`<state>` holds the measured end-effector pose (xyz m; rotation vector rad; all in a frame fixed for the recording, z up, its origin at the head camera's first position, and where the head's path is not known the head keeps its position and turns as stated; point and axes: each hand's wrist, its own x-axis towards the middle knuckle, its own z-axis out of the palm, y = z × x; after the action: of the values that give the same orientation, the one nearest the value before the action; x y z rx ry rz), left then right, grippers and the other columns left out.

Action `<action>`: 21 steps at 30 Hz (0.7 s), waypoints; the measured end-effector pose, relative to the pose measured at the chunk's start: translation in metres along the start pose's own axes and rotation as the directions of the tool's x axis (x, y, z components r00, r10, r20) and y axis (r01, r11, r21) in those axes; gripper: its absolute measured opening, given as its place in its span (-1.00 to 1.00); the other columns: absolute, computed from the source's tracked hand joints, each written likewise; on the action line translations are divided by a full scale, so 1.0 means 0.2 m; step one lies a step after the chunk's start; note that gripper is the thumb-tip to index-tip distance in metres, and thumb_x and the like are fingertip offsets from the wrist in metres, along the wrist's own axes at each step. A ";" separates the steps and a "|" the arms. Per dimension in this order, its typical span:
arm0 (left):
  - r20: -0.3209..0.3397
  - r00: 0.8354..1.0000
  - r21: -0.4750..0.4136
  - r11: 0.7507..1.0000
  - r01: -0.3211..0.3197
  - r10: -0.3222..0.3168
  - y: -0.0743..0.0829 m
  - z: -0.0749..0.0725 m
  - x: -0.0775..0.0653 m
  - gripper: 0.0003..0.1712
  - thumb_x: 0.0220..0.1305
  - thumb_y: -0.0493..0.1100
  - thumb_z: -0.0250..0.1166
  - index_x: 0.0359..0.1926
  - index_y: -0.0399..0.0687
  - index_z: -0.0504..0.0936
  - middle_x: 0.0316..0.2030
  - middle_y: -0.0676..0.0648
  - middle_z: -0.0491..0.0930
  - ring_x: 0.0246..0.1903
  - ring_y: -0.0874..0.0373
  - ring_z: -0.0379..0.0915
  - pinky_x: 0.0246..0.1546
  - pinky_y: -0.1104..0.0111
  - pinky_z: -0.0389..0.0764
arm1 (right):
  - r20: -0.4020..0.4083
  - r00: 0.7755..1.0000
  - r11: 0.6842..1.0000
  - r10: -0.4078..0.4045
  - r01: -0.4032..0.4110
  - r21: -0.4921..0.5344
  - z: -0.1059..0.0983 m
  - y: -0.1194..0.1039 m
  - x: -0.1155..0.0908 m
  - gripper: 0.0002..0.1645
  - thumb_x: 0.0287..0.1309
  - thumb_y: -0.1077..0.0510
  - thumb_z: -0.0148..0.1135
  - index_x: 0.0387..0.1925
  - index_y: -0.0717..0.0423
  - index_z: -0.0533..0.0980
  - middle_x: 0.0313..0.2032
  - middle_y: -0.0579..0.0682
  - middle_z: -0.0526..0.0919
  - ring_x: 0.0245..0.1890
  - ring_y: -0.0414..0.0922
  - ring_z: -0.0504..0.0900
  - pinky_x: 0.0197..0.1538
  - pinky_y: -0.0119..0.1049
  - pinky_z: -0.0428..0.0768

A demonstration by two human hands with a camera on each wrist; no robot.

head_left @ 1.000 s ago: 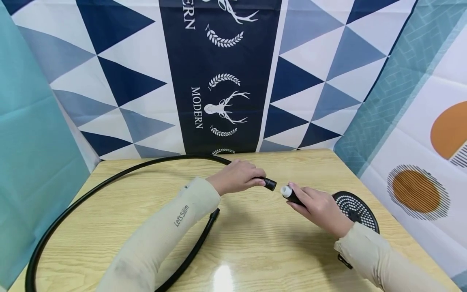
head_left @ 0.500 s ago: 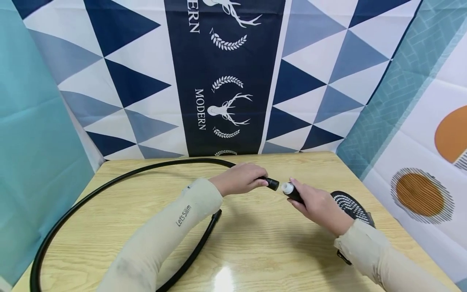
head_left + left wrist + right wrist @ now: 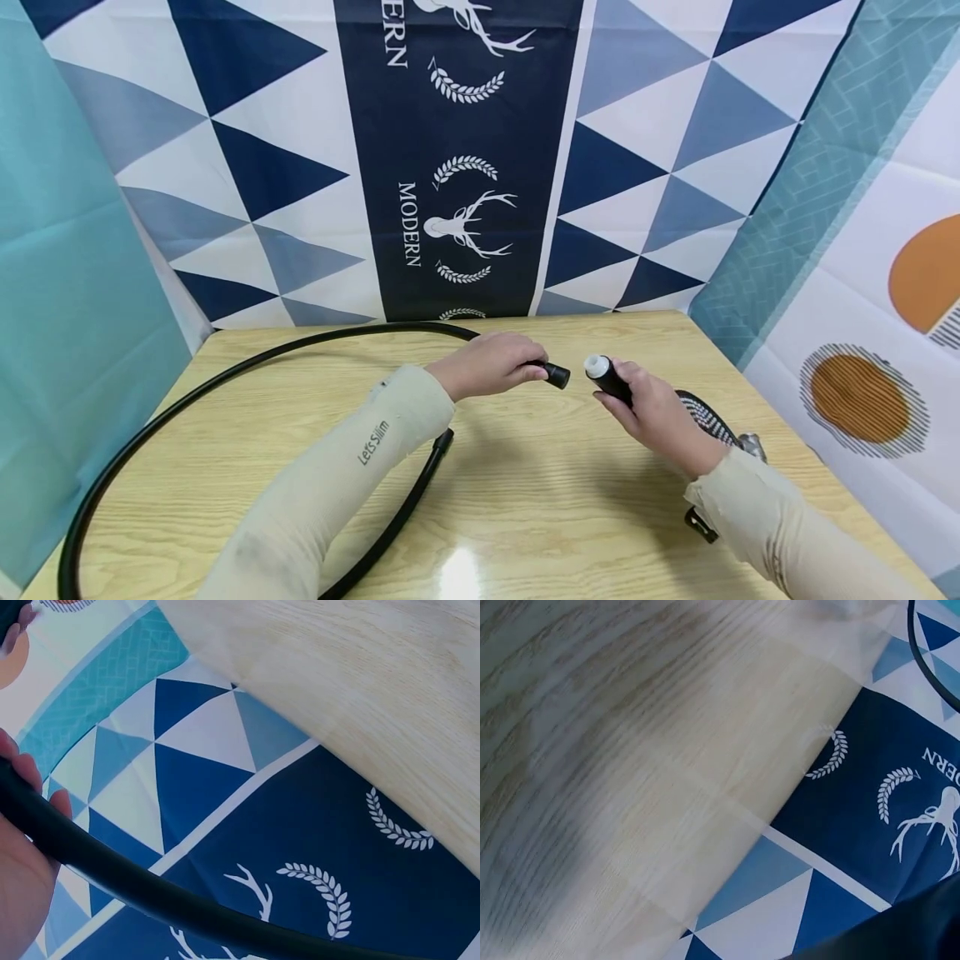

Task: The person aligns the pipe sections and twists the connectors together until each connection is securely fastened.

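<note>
My left hand (image 3: 491,364) grips a long black hose (image 3: 360,331) close to one end, with its dark connector (image 3: 558,376) poking out past the fingers. In the left wrist view the hose (image 3: 150,889) crosses the palm, fingers curled round it. My right hand (image 3: 663,421) holds the black handle (image 3: 613,383) of a shower head, whose white tip (image 3: 597,365) faces the hose connector across a small gap. The perforated spray face (image 3: 707,417) shows behind the right wrist, partly hidden. Only a dark blurred shape (image 3: 900,930) shows low in the right wrist view.
The hose loops left over the wooden table (image 3: 525,500), its other end (image 3: 442,442) lying near the left forearm. A silver piece (image 3: 752,446) and a small black loop-like part (image 3: 701,525) show beside the right sleeve. Patterned cloth (image 3: 457,167) hangs behind the table.
My right hand has tilted the shower head and drawn its white tip slightly up and right, widening the gap to the connector. The silver piece has come into view. My left hand stays almost still.
</note>
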<state>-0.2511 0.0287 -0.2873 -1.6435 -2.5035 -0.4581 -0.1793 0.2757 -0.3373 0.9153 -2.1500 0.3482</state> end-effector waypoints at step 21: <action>-0.052 0.999 0.025 1.000 0.001 0.000 -0.01 -0.03 -0.03 -0.79 0.40 -0.05 0.13 -0.19 -0.06 0.60 -0.38 0.06 0.51 -0.35 0.19 0.38 -0.23 0.34 0.39 | -0.033 0.985 0.981 -0.168 0.163 -0.107 0.04 0.02 -0.01 -0.37 0.47 -0.11 -0.19 -0.14 0.38 0.56 -0.47 0.15 0.59 -0.64 -0.08 0.54 -0.61 -0.22 0.53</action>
<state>-0.2499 0.0210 -0.2843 -1.6005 -2.4624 -0.4616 -0.1867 0.2755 -0.3438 1.0106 -2.0180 0.1695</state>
